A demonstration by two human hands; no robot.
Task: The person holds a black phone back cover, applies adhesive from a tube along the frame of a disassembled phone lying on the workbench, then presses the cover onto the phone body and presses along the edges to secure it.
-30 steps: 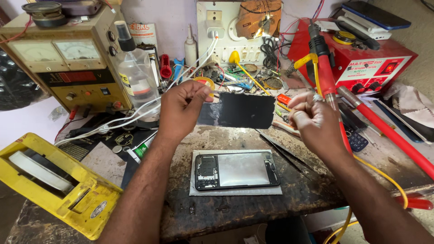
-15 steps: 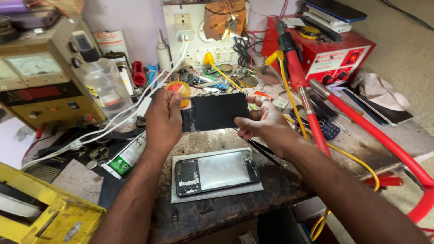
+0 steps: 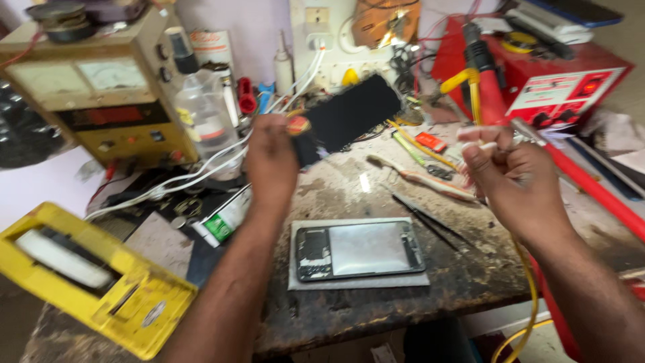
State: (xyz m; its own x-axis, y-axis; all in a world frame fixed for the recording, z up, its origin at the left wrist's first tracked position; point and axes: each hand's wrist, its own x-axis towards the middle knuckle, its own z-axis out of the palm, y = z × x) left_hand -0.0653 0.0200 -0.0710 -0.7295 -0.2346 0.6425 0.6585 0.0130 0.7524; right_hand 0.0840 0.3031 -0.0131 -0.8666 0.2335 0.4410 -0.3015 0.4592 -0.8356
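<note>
Head view is showing the left hand [image 3: 272, 158] gripping the black panel [image 3: 353, 111], now tilted and lifted over the counter [image 3: 336, 309]; the right hand [image 3: 514, 178], moved away, is pinching something unclear.

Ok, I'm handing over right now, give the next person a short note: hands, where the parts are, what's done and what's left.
Left hand: raised over the bench, gripping one end of the black panel, which tilts up toward the back wall.
Right hand: raised at the right, fingers pinched together; anything in them is too blurred to tell.
Phone frame: flat on a grey mat at the bench's near edge, open side up, nothing touching it.
Tweezers lie just right of it.
Done: panel is off the frame.
Left: panel not set down; frame open.
</note>
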